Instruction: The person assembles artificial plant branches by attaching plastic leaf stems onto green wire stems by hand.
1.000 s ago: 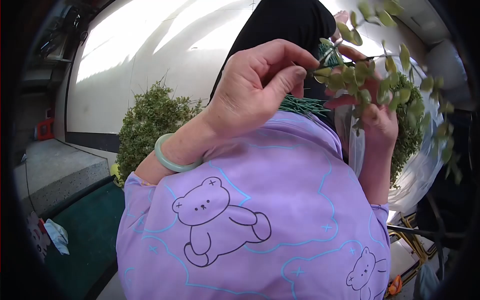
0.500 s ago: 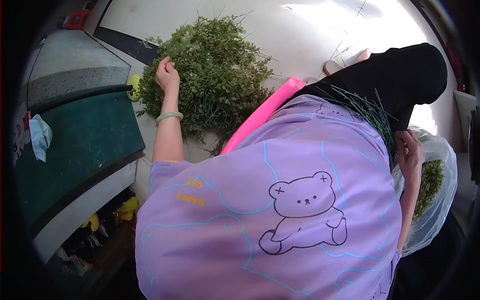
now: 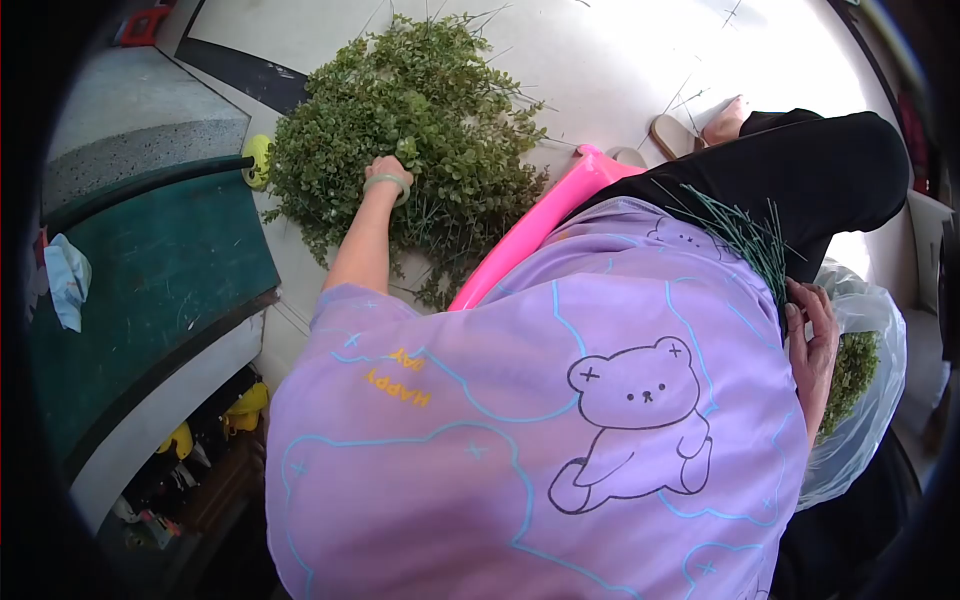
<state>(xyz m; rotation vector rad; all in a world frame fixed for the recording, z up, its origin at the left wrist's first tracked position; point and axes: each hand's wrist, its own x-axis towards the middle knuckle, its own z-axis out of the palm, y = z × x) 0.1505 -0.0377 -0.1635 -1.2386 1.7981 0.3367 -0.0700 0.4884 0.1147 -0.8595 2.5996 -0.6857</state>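
A big heap of leafy green sprigs (image 3: 330,140) lies on the floor in front of me. My left hand (image 3: 388,172), with a pale green bangle at the wrist, reaches into the middle of this heap. Its fingers are curled closed on leafy growth and partly hidden by the leaves. Across my lap rests a bundle of thin dark green stems (image 3: 750,235). At the bundle's lower end my right hand (image 3: 812,325) has its fingers bent around the stems. Beside that hand, a clear plastic bag (image 3: 880,400) holds more leafy greenery (image 3: 850,375).
A pink plastic piece (image 3: 530,225) lies between the heap and my lap. On the left stands a green-topped table (image 3: 150,310) with a light blue cloth (image 3: 67,280). Yellow items (image 3: 245,410) sit below it. A sandal (image 3: 672,137) and a bare foot are at the upper right.
My left hand has moved from the heap's upper left side, down and right into its middle. My right hand stays by the stems. The view has shifted slightly.
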